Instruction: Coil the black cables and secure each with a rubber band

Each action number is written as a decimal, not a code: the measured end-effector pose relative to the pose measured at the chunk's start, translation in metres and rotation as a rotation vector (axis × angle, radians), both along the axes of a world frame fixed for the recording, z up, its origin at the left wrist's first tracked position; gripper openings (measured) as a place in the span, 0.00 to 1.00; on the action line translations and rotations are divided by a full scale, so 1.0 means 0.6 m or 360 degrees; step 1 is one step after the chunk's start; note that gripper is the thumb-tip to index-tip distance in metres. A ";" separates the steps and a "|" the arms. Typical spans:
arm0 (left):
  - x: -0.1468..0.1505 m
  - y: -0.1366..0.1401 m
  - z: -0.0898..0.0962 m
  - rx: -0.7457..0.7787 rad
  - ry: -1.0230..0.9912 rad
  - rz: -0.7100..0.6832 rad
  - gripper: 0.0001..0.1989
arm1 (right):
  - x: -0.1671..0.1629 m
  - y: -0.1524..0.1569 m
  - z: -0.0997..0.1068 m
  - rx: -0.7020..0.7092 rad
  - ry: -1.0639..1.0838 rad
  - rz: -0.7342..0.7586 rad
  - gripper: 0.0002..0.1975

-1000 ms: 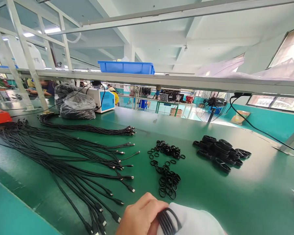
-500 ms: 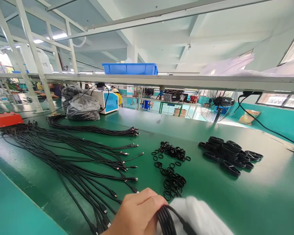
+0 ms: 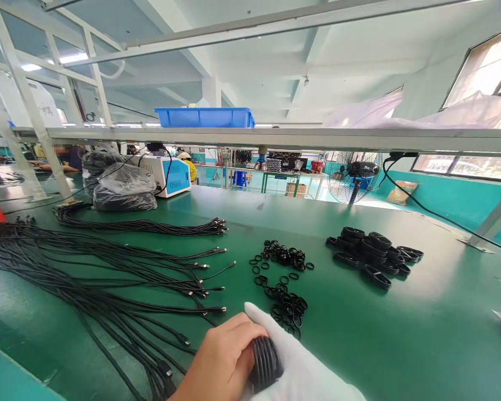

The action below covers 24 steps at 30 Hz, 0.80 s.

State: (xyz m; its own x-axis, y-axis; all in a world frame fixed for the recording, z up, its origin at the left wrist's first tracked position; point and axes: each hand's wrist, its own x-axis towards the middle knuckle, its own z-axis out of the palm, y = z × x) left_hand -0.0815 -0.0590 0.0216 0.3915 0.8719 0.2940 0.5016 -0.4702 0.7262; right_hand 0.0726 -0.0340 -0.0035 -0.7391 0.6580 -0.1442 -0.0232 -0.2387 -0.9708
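Note:
At the bottom centre, my bare left hand has its fingers and thumb closed round a tight coil of black cable. My right hand, in a white glove, presses against the coil's right side, its fingers partly hidden behind the cable; one gloved digit points up and left. Just beyond the hands lie small black rings in a loose heap, with a second heap of rings farther back. Left of my hands, long black cables are spread with their plugs facing right.
Coiled black cables are stacked at the right of the green table. A cable bundle, a bag of dark material and a blue-white machine stand farther back. Overhead, a shelf carries a blue bin.
The coil has turned, and the cable end hanging over its right side no longer shows. My gloved right hand has come up closer round it. The view has shifted right.

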 end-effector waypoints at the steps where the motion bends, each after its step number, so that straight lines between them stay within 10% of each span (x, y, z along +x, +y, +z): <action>1: 0.000 0.000 0.000 -0.0006 0.0023 0.0041 0.13 | -0.005 0.001 0.001 0.0005 0.0014 -0.0044 0.32; 13: 0.002 0.011 0.002 -0.0957 -0.0394 0.0211 0.07 | -0.011 -0.010 0.029 -0.0423 0.0081 -0.0081 0.22; 24: 0.011 0.022 0.005 -0.0618 0.0371 0.0446 0.07 | -0.026 -0.015 0.007 -0.0453 -0.0020 -0.0083 0.13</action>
State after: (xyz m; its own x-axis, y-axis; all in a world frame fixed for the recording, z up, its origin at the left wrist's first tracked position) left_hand -0.0748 -0.0455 0.0249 0.1447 0.9798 -0.1379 0.7382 -0.0141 0.6744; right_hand 0.0572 -0.0431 0.0007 -0.7023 0.6268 -0.3374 -0.0308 -0.5003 -0.8653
